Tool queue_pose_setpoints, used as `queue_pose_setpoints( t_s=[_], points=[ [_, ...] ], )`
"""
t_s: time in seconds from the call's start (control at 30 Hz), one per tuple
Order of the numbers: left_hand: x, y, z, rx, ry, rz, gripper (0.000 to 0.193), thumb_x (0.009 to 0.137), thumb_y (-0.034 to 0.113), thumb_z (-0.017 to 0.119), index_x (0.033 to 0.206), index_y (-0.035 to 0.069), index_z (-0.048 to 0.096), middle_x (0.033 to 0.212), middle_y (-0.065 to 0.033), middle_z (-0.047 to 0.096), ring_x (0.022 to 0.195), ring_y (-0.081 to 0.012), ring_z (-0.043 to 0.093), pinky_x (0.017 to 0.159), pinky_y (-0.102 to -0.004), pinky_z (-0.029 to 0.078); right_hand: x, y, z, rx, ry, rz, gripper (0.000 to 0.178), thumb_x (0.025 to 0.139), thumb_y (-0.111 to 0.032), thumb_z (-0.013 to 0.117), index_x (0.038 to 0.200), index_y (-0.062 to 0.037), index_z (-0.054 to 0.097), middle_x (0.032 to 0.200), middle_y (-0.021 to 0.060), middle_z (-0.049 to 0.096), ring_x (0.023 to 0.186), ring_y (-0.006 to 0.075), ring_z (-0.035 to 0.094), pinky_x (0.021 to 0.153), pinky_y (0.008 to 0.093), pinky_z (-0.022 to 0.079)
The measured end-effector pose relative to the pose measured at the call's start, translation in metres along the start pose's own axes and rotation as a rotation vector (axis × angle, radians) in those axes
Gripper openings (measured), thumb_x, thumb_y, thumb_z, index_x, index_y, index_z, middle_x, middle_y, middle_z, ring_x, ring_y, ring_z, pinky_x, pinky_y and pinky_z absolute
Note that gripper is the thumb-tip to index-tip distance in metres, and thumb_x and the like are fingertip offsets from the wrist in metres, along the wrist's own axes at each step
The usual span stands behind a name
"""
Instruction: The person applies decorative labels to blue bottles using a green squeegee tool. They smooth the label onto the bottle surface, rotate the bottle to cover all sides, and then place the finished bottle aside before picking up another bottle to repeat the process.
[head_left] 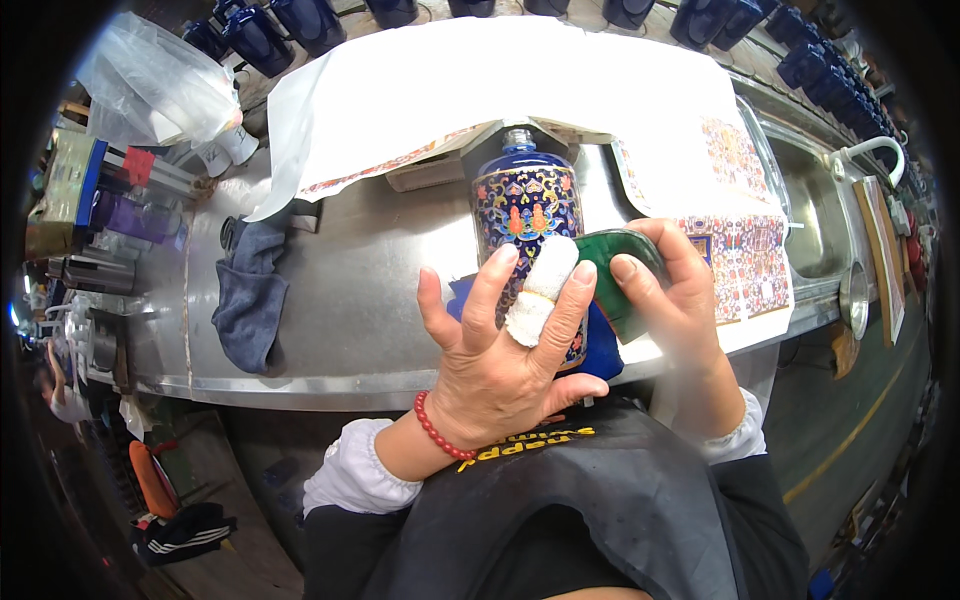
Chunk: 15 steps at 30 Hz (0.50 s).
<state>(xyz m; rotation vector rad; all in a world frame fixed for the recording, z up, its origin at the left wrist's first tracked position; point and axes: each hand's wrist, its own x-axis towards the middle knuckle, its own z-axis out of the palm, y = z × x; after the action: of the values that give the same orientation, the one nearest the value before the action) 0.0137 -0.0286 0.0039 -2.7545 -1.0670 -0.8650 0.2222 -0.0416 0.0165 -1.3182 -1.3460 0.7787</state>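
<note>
A dark blue bottle point(521, 195) with a colourful floral pattern and a clear neck lies in front of me, neck pointing away, partly covered by my hands. My left hand point(490, 375) is spread over its lower part, fingers apart; whether the fingertips touch it I cannot tell. White cloth wrapping point(541, 285) covers one finger, and a red bead bracelet circles the wrist. In my right hand point(680, 280) a flat, dark green scraper point(617, 262) is pinched between thumb and fingers, next to the bottle's right side. Blue cloth point(604, 348) shows under the bottle's near end.
A large white sheet point(480, 75) spreads across the metal worktop point(365, 290). Printed pattern sheets point(750, 262) lie at the right, before a sink point(808, 215). A grey-blue cloth point(250, 300) rests at the left. Rows of blue bottles point(258, 40) stand along the far side.
</note>
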Motion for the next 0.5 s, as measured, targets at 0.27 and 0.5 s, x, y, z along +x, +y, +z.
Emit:
queue_pose_setpoints(
  t_s=[0.27,0.5],
  points=[
    [-0.01,0.01,-0.006,0.027,-0.056,-0.099,0.087,0.096,0.076,0.032,0.145,0.009,0.057,0.144,-0.0127,0.051,0.138,-0.0358,0.035,0.117,-0.0683,0.002,-0.003,0.001,0.001,-0.032,-0.006,0.028,0.015,0.098,-0.014,0.067,0.105,-0.0011,0.063,0.084,0.0058,0.068,0.074,0.0097,0.061,0.067,0.0267,0.05],
    [-0.016,-0.007,0.005,-0.238,0.014,-0.216,0.108,0.093,0.08,0.036,0.155,-0.009,0.031,0.152,-0.0248,0.04,0.146,-0.0451,0.02,0.116,-0.0678,0.0,-0.002,0.0,-0.002,-0.072,-0.045,0.07,0.019,0.099,-0.014,0.067,0.11,-0.0009,0.061,0.092,0.0024,0.064,0.083,0.0075,0.057,0.075,0.0246,0.049]
  ],
)
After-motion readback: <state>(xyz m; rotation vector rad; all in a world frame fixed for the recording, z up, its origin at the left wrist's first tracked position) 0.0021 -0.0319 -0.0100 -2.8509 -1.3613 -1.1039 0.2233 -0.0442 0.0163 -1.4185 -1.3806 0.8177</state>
